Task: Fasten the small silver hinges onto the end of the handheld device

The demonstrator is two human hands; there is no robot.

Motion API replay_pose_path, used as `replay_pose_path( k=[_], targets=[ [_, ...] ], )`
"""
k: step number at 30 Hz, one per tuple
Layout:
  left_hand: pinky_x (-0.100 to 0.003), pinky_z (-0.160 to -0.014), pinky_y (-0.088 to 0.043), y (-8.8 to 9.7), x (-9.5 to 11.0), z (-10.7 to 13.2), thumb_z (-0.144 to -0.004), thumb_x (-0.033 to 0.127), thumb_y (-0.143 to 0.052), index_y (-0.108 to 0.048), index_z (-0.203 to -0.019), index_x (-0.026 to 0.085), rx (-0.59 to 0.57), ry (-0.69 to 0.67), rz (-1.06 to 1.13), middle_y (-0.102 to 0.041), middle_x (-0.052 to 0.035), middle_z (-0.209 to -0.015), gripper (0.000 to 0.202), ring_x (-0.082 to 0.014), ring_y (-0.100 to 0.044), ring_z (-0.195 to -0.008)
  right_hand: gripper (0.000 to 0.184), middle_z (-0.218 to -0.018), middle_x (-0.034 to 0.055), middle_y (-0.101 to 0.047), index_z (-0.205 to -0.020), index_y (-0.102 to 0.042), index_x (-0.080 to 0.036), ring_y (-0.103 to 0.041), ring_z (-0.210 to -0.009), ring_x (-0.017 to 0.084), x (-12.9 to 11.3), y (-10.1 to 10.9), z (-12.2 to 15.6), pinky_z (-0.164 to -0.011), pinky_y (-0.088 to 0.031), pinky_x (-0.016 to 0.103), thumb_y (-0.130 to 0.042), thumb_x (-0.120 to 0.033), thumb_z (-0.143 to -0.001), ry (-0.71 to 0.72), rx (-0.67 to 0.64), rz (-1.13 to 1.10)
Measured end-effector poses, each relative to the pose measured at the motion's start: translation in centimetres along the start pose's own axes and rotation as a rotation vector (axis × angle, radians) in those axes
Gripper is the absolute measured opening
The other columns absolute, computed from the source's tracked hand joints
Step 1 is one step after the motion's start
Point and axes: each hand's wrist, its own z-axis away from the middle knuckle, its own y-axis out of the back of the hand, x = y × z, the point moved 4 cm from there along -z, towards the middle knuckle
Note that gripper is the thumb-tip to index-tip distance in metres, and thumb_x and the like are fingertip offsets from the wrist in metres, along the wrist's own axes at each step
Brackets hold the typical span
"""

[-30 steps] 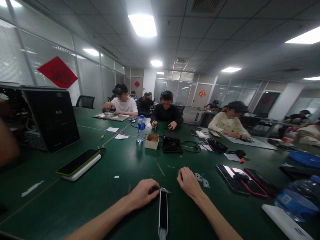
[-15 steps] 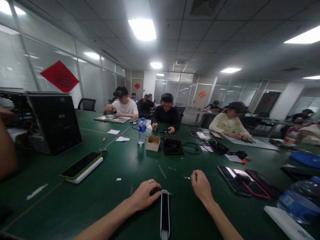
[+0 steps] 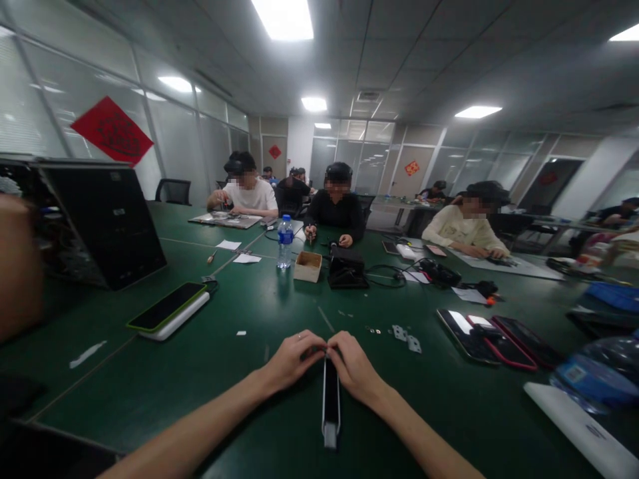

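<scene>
A long narrow black bar with a silver frame (image 3: 331, 402) lies on the green table (image 3: 239, 372), pointing away from me. My left hand (image 3: 292, 362) is closed on its far end from the left. My right hand (image 3: 353, 368) pinches the same far end from the right, its fingertips meeting those of the left. Two small metal hinges (image 3: 405, 338) and some tiny screws (image 3: 372, 329) lie just beyond my right hand.
Several phones (image 3: 492, 338) lie at right, a phone on a white power bank (image 3: 167, 311) at left. An open black computer case (image 3: 94, 219) stands far left. A water bottle (image 3: 284, 243), a small cardboard box (image 3: 307, 265) and a black device (image 3: 346, 271) stand mid-table. Other people work across the table.
My right hand came back from the hinges at the right and closed on the bar's far end beside my left hand. The camera tipped down slightly.
</scene>
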Motion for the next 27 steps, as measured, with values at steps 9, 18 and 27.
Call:
replay_pose_path(
  k=[9,18,27],
  targets=[
    [-0.025,-0.074,-0.047,0.0,-0.5,-0.3,-0.093,0.028,-0.051,-0.062,-0.096,0.015,0.049,-0.054,0.061,-0.062,-0.0049,-0.088,0.018,-0.0147,-0.058,-0.079,0.016,-0.082,0.0047,-0.06,-0.085,-0.059,-0.019,-0.053,-0.081,0.018,1.0,0.1,0.1,-0.074,-0.043,0.031,-0.046,-0.027,-0.091,-0.09,0.068,-0.126],
    [-0.023,-0.068,-0.045,0.2,-0.8,-0.5,-0.09,0.024,-0.055,-0.061,-0.097,0.016,-0.051,0.067,0.033,-0.064,-0.0016,-0.087,0.013,-0.0125,-0.057,-0.072,0.016,-0.082,0.0053,-0.062,-0.085,-0.06,-0.018,-0.053,-0.079,0.019,0.8,0.3,-0.1,-0.073,-0.043,0.033,-0.048,-0.026,-0.092,-0.057,0.031,0.018],
    [-0.02,-0.061,-0.042,0.7,-1.8,-0.3,-0.079,0.017,-0.063,-0.063,-0.085,0.016,-0.171,0.149,-0.05,-0.058,0.003,-0.073,0.007,-0.0104,-0.053,-0.063,0.01,-0.089,0.0069,-0.062,-0.087,-0.061,-0.017,-0.054,-0.083,0.018,2.2,3.7,0.7,-0.076,-0.043,0.033,-0.052,-0.021,-0.084,0.006,-0.252,0.2]
  ],
)
